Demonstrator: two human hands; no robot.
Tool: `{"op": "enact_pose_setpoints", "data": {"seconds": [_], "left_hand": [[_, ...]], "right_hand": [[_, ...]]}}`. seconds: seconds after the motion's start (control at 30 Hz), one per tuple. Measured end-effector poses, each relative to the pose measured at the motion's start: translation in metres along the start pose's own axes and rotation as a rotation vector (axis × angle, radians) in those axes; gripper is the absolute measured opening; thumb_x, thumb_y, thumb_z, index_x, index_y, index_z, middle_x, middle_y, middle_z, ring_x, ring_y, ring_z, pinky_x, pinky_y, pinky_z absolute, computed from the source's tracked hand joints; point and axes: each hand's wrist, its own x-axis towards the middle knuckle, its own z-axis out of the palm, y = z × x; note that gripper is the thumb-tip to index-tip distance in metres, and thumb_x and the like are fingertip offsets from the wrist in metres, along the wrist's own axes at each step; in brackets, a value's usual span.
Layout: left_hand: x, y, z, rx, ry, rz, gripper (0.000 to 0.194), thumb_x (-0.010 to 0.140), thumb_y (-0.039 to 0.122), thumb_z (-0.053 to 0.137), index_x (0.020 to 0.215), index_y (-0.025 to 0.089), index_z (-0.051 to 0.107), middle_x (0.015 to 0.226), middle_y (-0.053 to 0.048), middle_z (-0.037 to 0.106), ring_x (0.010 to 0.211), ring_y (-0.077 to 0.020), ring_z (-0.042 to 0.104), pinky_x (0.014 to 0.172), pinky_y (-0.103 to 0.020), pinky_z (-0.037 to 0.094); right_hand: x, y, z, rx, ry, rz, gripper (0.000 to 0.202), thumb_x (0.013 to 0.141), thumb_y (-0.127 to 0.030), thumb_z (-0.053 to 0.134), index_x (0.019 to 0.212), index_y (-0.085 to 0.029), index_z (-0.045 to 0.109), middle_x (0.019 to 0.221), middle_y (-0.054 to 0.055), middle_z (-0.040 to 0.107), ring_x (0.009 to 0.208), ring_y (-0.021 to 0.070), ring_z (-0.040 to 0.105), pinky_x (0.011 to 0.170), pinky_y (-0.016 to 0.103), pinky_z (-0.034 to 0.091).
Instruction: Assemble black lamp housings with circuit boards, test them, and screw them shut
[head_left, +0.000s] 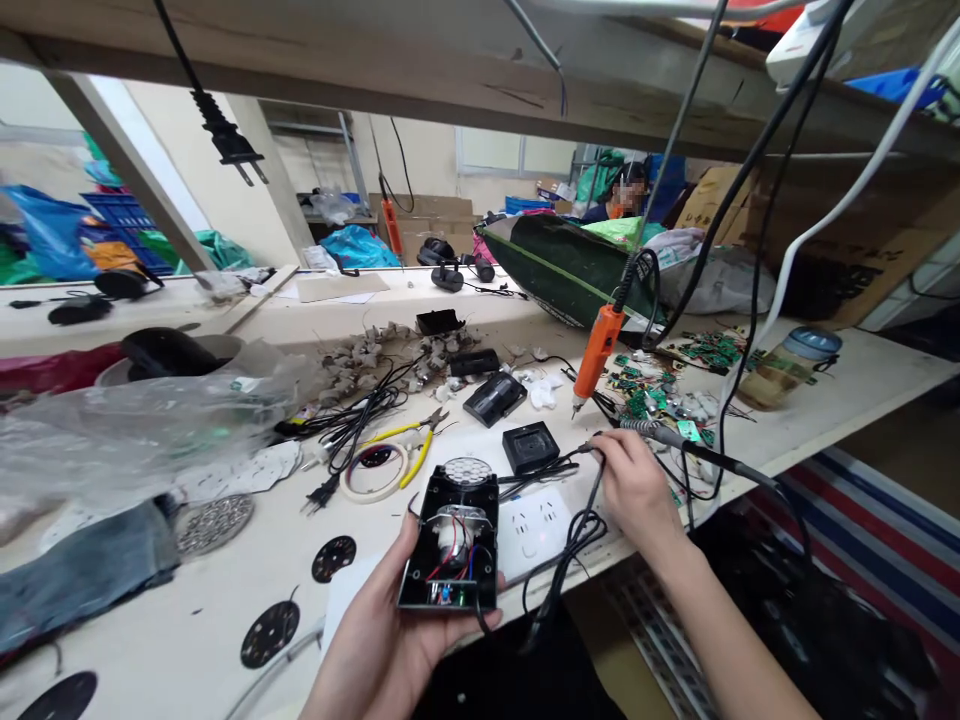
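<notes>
My left hand [401,625] is wrapped around an open black plastic housing [484,520]. Inside it I see a white motor [454,540], red and blue wires and a small circuit board [448,594] at the near end. A perforated round grille [466,471] shows at the far end. With the fingertips pinched, my right hand [634,490] holds a thin black cable [592,447], whose slack lies looped below. Close behind those fingers are a thick black cord with a ribbed sleeve [656,432] and the tip of a hanging orange electric screwdriver [598,352].
A white power socket [534,525] lies between my hands. Beyond are a black square part [530,447], yellow-handled cutters [421,455], a tape roll [375,475], a pile of small motors [360,355], green circuit boards [652,390] and a bottle [791,368]. Cables hang from the shelf.
</notes>
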Motion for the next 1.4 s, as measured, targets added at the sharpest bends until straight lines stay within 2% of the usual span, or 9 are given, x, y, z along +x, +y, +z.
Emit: {"op": "enact_pose_setpoints", "data": {"seconds": [0.13, 0.2, 0.27, 0.37, 0.47, 0.57, 0.67, 0.97, 1.4], "left_hand": [[-0.005, -0.013, -0.004, 0.003, -0.104, -0.092, 0.037, 0.09, 0.035, 0.056, 0.11, 0.005, 0.058, 0.087, -0.017, 0.072, 0.073, -0.0306, 0.071, 0.058, -0.04, 0.059], [-0.004, -0.027, -0.005, 0.006, -0.21, -0.233, 0.04, 0.089, 0.04, 0.057, 0.107, 0.005, 0.06, 0.086, -0.016, 0.072, 0.071, -0.0299, 0.07, 0.056, -0.038, 0.057], [0.002, -0.048, -0.007, 0.021, -0.328, -0.43, 0.047, 0.088, 0.048, 0.055, 0.109, 0.005, 0.06, 0.085, -0.017, 0.072, 0.069, -0.0292, 0.069, 0.055, -0.037, 0.055], [0.022, -0.089, -0.011, 0.064, -0.456, -0.693, 0.059, 0.086, 0.059, 0.052, 0.111, 0.007, 0.061, 0.084, -0.017, 0.072, 0.067, -0.0268, 0.069, 0.058, -0.035, 0.054], [0.052, -0.128, -0.013, 0.103, -0.545, -0.76, 0.07, 0.085, 0.067, 0.044, 0.106, 0.003, 0.062, 0.084, -0.02, 0.071, 0.067, -0.0265, 0.068, 0.058, -0.035, 0.053], [0.079, -0.157, -0.007, 0.14, -0.491, -0.766, 0.067, 0.089, 0.064, 0.036, 0.108, 0.004, 0.061, 0.085, -0.018, 0.07, 0.069, -0.0268, 0.068, 0.063, -0.038, 0.054], [0.095, -0.173, 0.003, 0.126, -0.392, -0.729, 0.058, 0.091, 0.058, 0.038, 0.11, 0.008, 0.061, 0.087, -0.016, 0.07, 0.076, -0.0273, 0.067, 0.067, -0.04, 0.054], [0.109, -0.184, 0.012, 0.105, -0.265, -0.686, 0.052, 0.093, 0.05, 0.041, 0.117, 0.007, 0.058, 0.096, -0.016, 0.068, 0.078, -0.0254, 0.066, 0.07, -0.039, 0.054], [0.1, -0.18, 0.021, 0.162, -0.131, -0.628, 0.053, 0.096, 0.048, 0.038, 0.121, 0.005, 0.054, 0.089, -0.016, 0.068, 0.071, -0.0228, 0.065, 0.068, -0.038, 0.055]], "right_hand": [[-0.003, -0.023, -0.05, 0.326, 0.208, 0.084, 0.016, 0.095, -0.019, 0.052, 0.106, -0.021, 0.063, 0.105, 0.008, 0.064, 0.098, 0.0201, 0.062, 0.088, 0.034, 0.051], [-0.003, -0.033, -0.071, 0.598, 0.18, 0.182, 0.019, 0.093, -0.021, 0.057, 0.11, -0.025, 0.064, 0.103, 0.004, 0.067, 0.088, 0.0176, 0.066, 0.076, 0.029, 0.055], [-0.001, -0.037, -0.082, 0.71, 0.059, 0.192, 0.02, 0.09, -0.021, 0.062, 0.109, -0.026, 0.066, 0.1, 0.003, 0.07, 0.085, 0.0164, 0.068, 0.072, 0.026, 0.055], [0.003, -0.031, -0.074, 0.608, -0.193, 0.034, 0.014, 0.089, -0.018, 0.062, 0.1, -0.021, 0.07, 0.097, 0.004, 0.071, 0.089, 0.0166, 0.067, 0.078, 0.026, 0.053], [0.005, -0.02, -0.047, 0.507, -0.394, -0.12, 0.015, 0.089, -0.011, 0.059, 0.097, -0.017, 0.07, 0.092, 0.005, 0.072, 0.085, 0.016, 0.067, 0.077, 0.025, 0.051], [0.007, -0.014, -0.022, 0.47, -0.477, -0.18, 0.018, 0.085, -0.004, 0.06, 0.091, -0.016, 0.072, 0.087, 0.005, 0.072, 0.08, 0.0159, 0.067, 0.073, 0.024, 0.05], [0.01, -0.016, -0.011, 0.435, -0.523, -0.213, 0.018, 0.084, -0.004, 0.061, 0.092, -0.015, 0.072, 0.086, 0.007, 0.072, 0.081, 0.017, 0.066, 0.074, 0.025, 0.048], [0.013, -0.024, -0.008, 0.387, -0.651, -0.237, 0.023, 0.081, 0.004, 0.058, 0.089, -0.012, 0.073, 0.086, 0.009, 0.072, 0.083, 0.0169, 0.064, 0.08, 0.025, 0.046], [0.026, -0.02, -0.009, 0.313, -0.808, -0.219, 0.021, 0.087, -0.006, 0.06, 0.102, -0.013, 0.074, 0.096, 0.009, 0.073, 0.089, 0.0185, 0.065, 0.076, 0.024, 0.043]]}}
